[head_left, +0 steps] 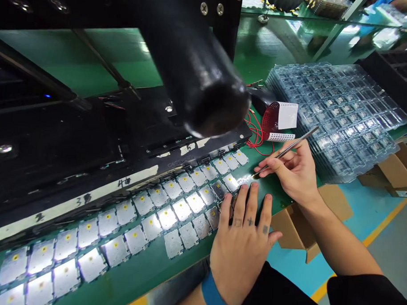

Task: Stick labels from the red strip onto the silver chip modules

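My left hand [242,245] lies palm down with fingers stretched out over the right end of the rows of small silvery metal plates [168,217]. Its fingertips cover some of the plates there. Many plates carry a yellow dot with a dark mark; several in the nearest row have none. In my right hand [296,171] a thin pair of metal tweezers [301,140] is pinched. The tweezers point down and left, their tips close to a shiny plate [244,179] just beyond my left fingertips. Whether the tips grip anything is too small to tell.
A black machine [99,153] with a thick black cylinder [208,90] stands behind the plates. Stacked clear plastic trays [341,113] stand at the right, beside red wires [256,132] and a curled red-and-white strip [274,119]. Cardboard boxes [294,227] sit below the green table edge.
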Motion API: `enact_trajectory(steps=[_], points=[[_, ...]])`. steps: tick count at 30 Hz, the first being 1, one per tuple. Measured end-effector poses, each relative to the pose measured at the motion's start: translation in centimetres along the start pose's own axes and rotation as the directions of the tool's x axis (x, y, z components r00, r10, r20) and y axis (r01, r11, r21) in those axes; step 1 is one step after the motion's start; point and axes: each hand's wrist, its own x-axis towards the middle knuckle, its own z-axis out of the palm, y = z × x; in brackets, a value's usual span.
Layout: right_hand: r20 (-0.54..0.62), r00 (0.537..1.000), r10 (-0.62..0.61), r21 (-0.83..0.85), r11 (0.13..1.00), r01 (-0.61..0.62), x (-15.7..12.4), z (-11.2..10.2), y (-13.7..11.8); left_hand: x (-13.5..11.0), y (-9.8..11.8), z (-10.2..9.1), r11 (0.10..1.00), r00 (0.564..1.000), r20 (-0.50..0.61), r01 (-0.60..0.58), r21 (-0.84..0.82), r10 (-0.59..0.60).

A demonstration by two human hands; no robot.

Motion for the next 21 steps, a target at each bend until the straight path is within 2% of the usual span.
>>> enact_trajectory(steps=[4, 7, 10, 13, 16, 21], points=[[-0.008, 1.000, 0.016, 0.006, 1.000, -0.016, 0.1, -0.4, 0.4, 0.0, 0.1, 0.6, 1.000, 1.000, -0.006, -0.004, -0.013, 0.004], [-0.045, 0.999, 0.014, -0.003, 1.000, -0.014, 0.0, -0.6, 0.4, 0.0, 0.0, 0.2, 0.998, 0.999, -0.039, -0.023, -0.051, 0.021], [-0.069, 0.998, 0.002, -0.021, 1.000, -0.003, -0.7, 0.0, -0.4, -0.6, -0.8, -1.7, 0.975, 0.987, -0.118, -0.130, -0.181, 0.110], [-0.058, 0.998, -0.011, -0.003, 1.000, 0.011, -1.8, 2.0, -1.9, -2.0, -2.5, -4.2, 0.932, 0.958, -0.248, -0.215, -0.291, 0.143], [-0.016, 1.000, 0.004, 0.072, 0.997, -0.003, -2.7, 4.5, -3.2, -4.0, -4.5, -5.4, 0.958, 0.950, -0.312, -0.119, -0.261, 0.033], [0.132, 0.982, 0.134, 0.154, 0.976, -0.154, -3.5, 7.7, -3.2, -6.6, -6.5, -4.5, 0.986, 0.954, -0.289, 0.025, -0.167, -0.073]])
